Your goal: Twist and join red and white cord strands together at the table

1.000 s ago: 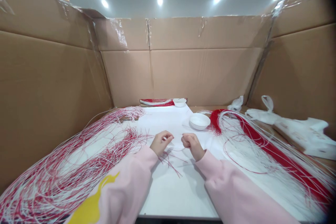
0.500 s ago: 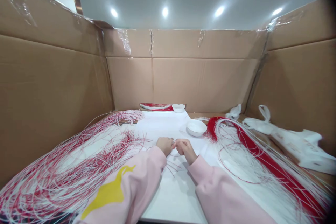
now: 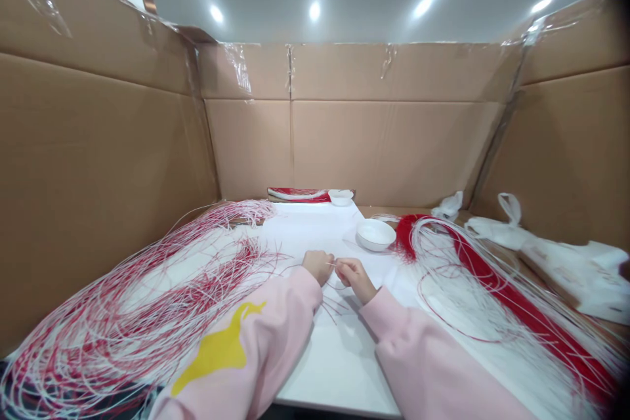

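Observation:
My left hand (image 3: 318, 266) and my right hand (image 3: 353, 275) sit close together over the white table sheet (image 3: 339, 348), both in pink sleeves. Each hand is closed in a pinch, and a thin white cord (image 3: 333, 265) runs between the fingertips. A few loose red strands (image 3: 335, 307) lie on the sheet just under the hands. A small white bowl (image 3: 375, 234) stands a little beyond my right hand.
A big tangle of red and white cords (image 3: 128, 315) covers the left side. A red cord bundle with white cords (image 3: 497, 289) sweeps down the right. White plastic bags (image 3: 566, 256) lie far right. Cardboard walls (image 3: 374, 144) enclose the table; another small bowl (image 3: 340, 196) and cord bundle sit at the back.
The hands, apart a second ago, came together and now stay pinched close with the cord between them. The view has shifted slightly.

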A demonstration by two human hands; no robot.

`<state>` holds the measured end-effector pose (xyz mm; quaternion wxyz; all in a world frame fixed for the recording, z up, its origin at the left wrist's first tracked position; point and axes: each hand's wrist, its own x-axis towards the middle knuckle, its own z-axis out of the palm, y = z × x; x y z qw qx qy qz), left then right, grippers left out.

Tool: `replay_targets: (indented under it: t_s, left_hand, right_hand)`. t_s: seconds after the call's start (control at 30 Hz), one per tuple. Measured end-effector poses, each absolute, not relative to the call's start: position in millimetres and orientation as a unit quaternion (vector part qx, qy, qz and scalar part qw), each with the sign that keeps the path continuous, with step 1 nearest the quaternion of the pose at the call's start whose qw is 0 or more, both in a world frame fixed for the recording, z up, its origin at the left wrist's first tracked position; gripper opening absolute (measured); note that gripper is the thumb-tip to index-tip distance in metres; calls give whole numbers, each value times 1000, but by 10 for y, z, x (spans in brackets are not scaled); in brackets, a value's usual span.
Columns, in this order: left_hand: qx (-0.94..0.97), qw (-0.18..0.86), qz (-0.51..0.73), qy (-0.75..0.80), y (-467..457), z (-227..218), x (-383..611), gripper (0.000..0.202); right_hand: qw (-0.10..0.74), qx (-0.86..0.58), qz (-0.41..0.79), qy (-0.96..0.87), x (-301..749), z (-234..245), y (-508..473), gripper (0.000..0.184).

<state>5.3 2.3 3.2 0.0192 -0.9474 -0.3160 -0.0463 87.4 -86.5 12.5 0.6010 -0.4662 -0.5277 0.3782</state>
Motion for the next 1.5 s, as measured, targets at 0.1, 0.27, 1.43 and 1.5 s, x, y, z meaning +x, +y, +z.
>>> replay_targets:
  t_s: [0.1,0.27,1.43,1.5]
  left_hand:
    - [-947,10,-42,-317,35,60,88,31]
    - [-947,-15,-35,-319,-10,103,103,32]
    - [-722,-553,-403,96,-750,2094,-1127,7]
    - [-729,-545,-404,91,-767,2095,-1144,7]
  right_hand:
    - [600,-470,363,-536,872,119,-873,31]
    - [609,-462,339,-548,881,117,-879,36]
    - [551,-401,-172,-711,81,2091,-1771,26]
    - [545,-404,-180,-712,72,2084,-1795,24]
